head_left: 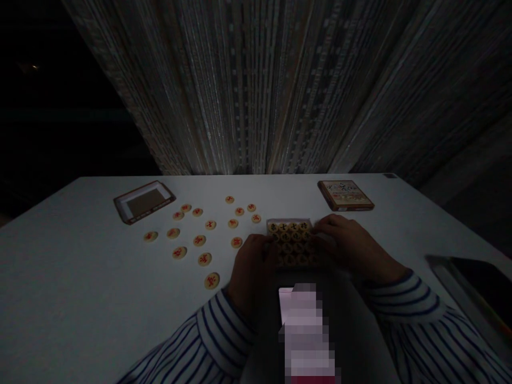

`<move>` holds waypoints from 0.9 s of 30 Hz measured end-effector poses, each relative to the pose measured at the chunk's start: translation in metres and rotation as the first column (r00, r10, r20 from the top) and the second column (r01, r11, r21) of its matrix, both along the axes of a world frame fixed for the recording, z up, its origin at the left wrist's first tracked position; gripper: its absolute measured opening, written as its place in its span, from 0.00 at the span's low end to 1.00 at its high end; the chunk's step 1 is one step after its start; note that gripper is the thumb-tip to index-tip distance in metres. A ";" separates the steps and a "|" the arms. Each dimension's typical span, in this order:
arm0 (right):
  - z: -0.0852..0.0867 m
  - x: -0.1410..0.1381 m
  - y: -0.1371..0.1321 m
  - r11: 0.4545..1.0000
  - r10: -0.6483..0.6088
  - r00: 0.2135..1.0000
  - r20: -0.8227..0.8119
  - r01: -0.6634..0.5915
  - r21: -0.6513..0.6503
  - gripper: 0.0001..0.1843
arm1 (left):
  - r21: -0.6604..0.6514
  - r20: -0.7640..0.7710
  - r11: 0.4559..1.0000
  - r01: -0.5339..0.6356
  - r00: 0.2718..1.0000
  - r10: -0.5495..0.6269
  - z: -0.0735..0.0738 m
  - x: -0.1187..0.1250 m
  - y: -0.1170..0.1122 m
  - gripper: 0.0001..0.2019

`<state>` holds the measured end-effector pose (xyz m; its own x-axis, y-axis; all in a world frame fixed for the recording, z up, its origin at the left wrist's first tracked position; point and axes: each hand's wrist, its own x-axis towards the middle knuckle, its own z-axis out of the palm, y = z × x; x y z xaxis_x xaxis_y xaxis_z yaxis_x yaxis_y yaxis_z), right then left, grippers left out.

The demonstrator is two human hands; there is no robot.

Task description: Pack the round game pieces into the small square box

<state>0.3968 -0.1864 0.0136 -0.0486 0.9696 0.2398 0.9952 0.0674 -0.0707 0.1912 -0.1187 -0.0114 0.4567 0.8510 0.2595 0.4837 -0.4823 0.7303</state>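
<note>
A small tray (288, 220) of xiangqi pieces sits on the white table in front of me. Round wooden pieces (294, 227) with black characters fill it in rows. My left hand (252, 266) is curled against the tray's left side, its fingertips at the edge pieces. From the right, my right hand (350, 242) grips the opposite side with bent fingers, partly in shadow. Left of the tray, several loose xiangqi pieces (205, 259) with red characters lie scattered face up. The tray's near rows are dim.
An open, shallow box part (120, 209) rests at the back left of the table (80, 298). A printed box (347, 195) lies at the back right. A dark flat object (480, 282) is at the right edge. A lit screen (285, 306) shows below my hands. Curtains (256, 96) hang behind.
</note>
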 end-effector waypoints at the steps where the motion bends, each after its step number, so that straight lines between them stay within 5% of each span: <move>1: 0.001 0.000 -0.001 1.000 0.005 1.000 -0.003 -0.005 -0.010 0.11 | -0.005 -0.003 1.000 -0.002 1.000 0.002 0.000 0.000 0.000 0.07; 27: 0.006 -0.009 -0.003 0.994 0.034 0.998 0.051 -0.029 -0.104 0.08 | 0.010 0.001 1.000 -0.003 1.000 0.003 0.002 0.000 -0.001 0.07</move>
